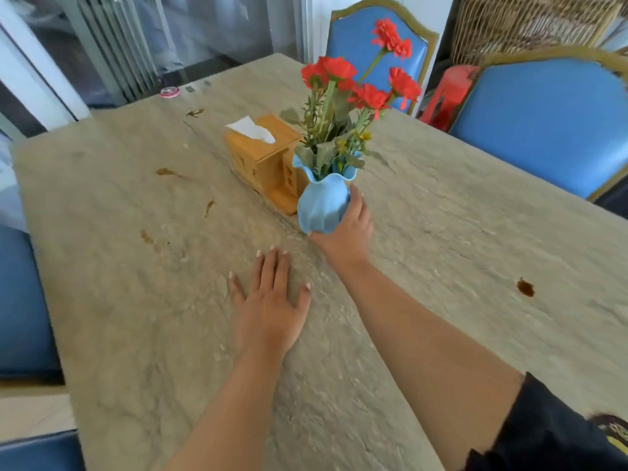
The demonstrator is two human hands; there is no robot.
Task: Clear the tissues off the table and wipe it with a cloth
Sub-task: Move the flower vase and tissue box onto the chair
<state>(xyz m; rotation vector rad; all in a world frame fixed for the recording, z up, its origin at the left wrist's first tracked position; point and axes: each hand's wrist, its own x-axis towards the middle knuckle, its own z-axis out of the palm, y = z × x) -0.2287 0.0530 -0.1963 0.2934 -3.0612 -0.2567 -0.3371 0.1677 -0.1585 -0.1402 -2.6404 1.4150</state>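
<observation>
Stained stone desk (441,239). Upright blue vase (323,207) of red flowers (360,86), gripped by right hand (350,229) fingers; just behind vase, wooden tissue box (261,158), tissue (251,128) up. Left hand (268,300) flat, holding nothing.

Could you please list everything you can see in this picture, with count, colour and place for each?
table: one, beige stone, fills the view
tissue box: one, wooden, table centre, white tissue sticking out
vase: one, light blue, right of the tissue box
flowers: several, red, in the vase
stains: several, brown, scattered on the table
round object: one, pink, far left table edge
chairs: two, blue, far side
stool: one, red, between the chairs
left hand: one, flat on the table
right hand: one, grips the vase
</observation>
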